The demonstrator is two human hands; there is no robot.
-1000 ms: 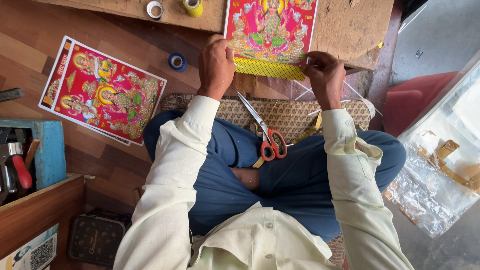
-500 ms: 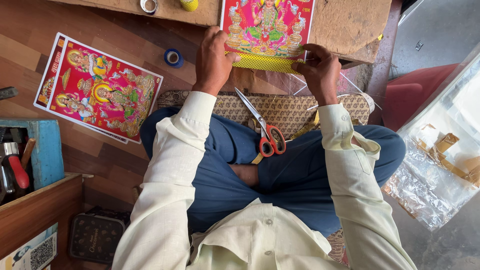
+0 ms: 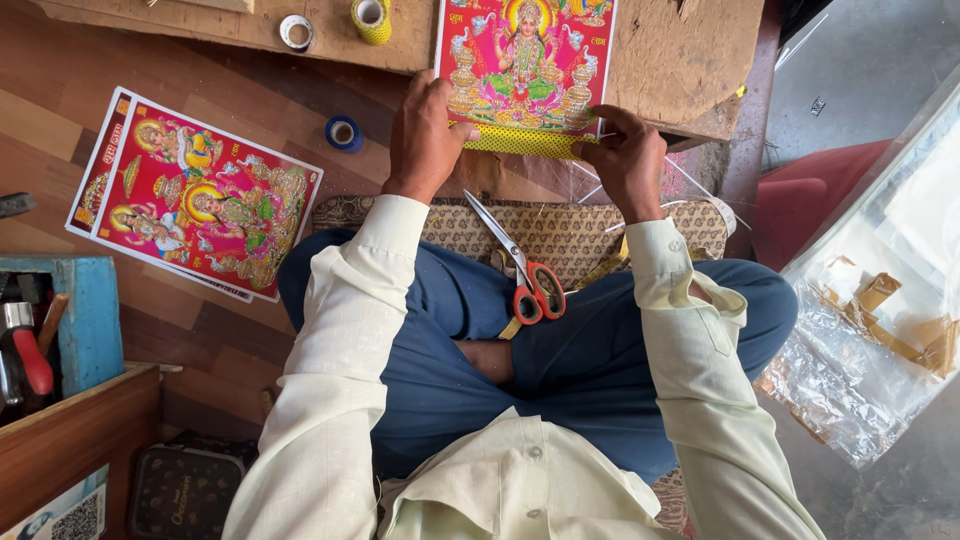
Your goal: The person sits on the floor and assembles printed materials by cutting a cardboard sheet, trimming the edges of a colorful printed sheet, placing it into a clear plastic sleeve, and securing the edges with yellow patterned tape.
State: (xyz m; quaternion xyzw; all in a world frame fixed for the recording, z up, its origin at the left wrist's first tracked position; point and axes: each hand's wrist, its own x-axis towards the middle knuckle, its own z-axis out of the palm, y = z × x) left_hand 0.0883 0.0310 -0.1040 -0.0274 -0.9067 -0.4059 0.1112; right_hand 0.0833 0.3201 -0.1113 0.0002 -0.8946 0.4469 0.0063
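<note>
Though held flat beyond the spare print (image 3: 195, 195) and blue tape roll (image 3: 344, 133) on the floor at left, liable to crease or tear along the yellow dotted strip (image 3: 525, 142) if tugged unevenly between left hand (image 3: 425, 135) and right hand (image 3: 625, 160), or to slip off the tabletop (image 3: 680, 60) at its near edge if let go. Pinched at the lower edge of the colourful print (image 3: 525, 60): left fingers closed on the strip's left end, right fingers closed on its right end, the sheet itself reaching away from both across the tabletop. Below, red-handled scissors (image 3: 520, 270) on the lap, blades apart; far right, a clear plastic bag (image 3: 880, 330).
</note>
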